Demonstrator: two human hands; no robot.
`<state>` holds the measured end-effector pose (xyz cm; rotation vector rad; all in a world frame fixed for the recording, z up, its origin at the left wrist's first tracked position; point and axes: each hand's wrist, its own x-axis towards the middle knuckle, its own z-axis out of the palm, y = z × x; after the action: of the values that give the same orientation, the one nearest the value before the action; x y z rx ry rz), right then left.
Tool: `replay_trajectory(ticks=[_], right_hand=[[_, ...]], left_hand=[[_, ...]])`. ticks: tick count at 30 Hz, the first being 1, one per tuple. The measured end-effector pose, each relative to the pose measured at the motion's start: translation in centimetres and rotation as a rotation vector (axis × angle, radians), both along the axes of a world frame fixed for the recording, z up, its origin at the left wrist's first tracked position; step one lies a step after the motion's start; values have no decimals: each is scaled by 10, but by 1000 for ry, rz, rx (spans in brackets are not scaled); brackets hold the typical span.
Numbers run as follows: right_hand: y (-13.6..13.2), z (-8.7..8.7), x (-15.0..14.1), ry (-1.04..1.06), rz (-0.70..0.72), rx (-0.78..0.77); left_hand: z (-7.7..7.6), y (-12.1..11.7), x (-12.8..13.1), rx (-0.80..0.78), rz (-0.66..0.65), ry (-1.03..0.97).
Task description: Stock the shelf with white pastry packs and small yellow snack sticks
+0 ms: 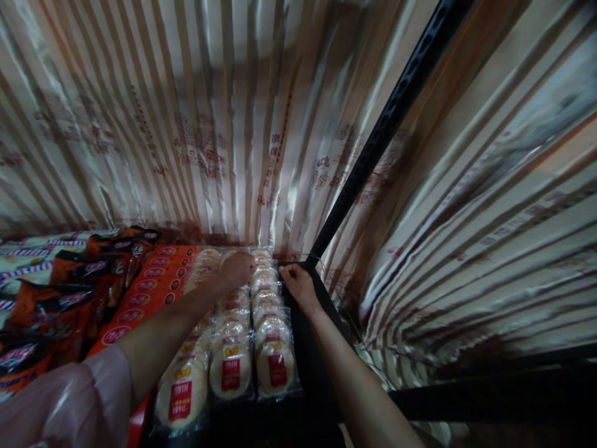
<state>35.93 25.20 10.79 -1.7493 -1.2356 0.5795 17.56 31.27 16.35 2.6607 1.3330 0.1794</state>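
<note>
Three rows of clear packets with round pale crackers and red labels stand on a dark shelf point(319, 373): a left row point(181, 398), a middle row point(231, 370) and a right row point(276, 367). My left hand point(237, 270) reaches over the far end of the middle row. Its fingers are dim and blurred, so their grip is unclear. At the far right corner of the right row is my right hand point(299, 285), fingers curled and closed close to the packet edge. Whatever lies between its fingertips is too small to make out.
Orange boxes or packs point(147, 285) line up left of the crackers, with several orange and black bags point(69, 311) further left. A black perforated post point(373, 149) rises at the shelf's back corner. Striped, printed sheeting point(224, 124) hangs behind and to the right.
</note>
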Motion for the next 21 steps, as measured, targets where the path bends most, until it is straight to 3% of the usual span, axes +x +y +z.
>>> replay_trajectory(ticks=[7, 14, 21], right_hand=[[-10, 10, -1, -43, 153, -90], [-12, 4, 4, 161, 341, -69], [-9, -5, 5, 183, 323, -58]], left_hand=[[7, -5, 0, -18, 34, 8], [5, -4, 1, -25, 53, 1], [-3, 1, -1, -8, 21, -57]])
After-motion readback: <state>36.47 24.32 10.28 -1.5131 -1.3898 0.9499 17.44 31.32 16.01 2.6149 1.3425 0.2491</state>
